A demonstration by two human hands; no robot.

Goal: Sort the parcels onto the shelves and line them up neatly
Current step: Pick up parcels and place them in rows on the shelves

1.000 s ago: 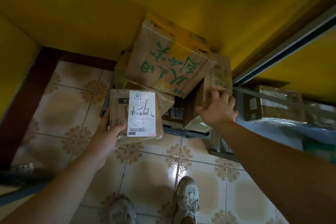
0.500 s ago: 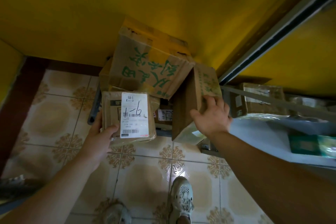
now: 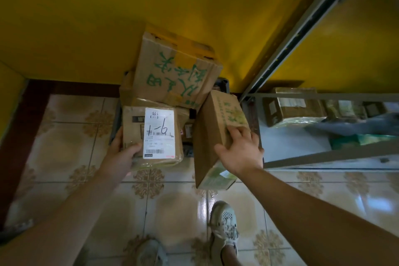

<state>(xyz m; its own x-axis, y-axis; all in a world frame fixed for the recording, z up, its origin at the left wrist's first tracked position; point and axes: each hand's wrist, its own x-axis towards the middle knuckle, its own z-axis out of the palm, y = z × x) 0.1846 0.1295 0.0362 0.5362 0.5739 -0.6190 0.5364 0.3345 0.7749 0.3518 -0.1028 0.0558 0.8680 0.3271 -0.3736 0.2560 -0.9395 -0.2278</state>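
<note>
The right hand [image 3: 241,153] grips a tilted green-printed carton [image 3: 216,136] by its upper edge, the left hand [image 3: 121,155] beside it clutches a labelled parcel [image 3: 151,134], both just before the stacked boxes [image 3: 172,75], metal shelves [image 3: 323,155] further right.

One wide-angle view, worn on the person's head, looks forward and steeply down at the corner where the tiled floor [image 3: 177,207] meets the yellow wall [image 3: 151,17], which fills the upper half. The person's shoes [image 3: 224,229] stand at the bottom edge, almost straight under the lens, and both forearms run in from the lower corners. The left hand [image 3: 121,155], gripping a labelled parcel [image 3: 155,134], and the right hand [image 3: 241,153], gripping a tall box [image 3: 212,136], sit at arm's length near the middle. A pile of boxes [image 3: 172,71] lies just beyond, against the wall. The metal shelf [image 3: 323,155] crosses the right side, its upright post slanting across the upper right corner
</note>
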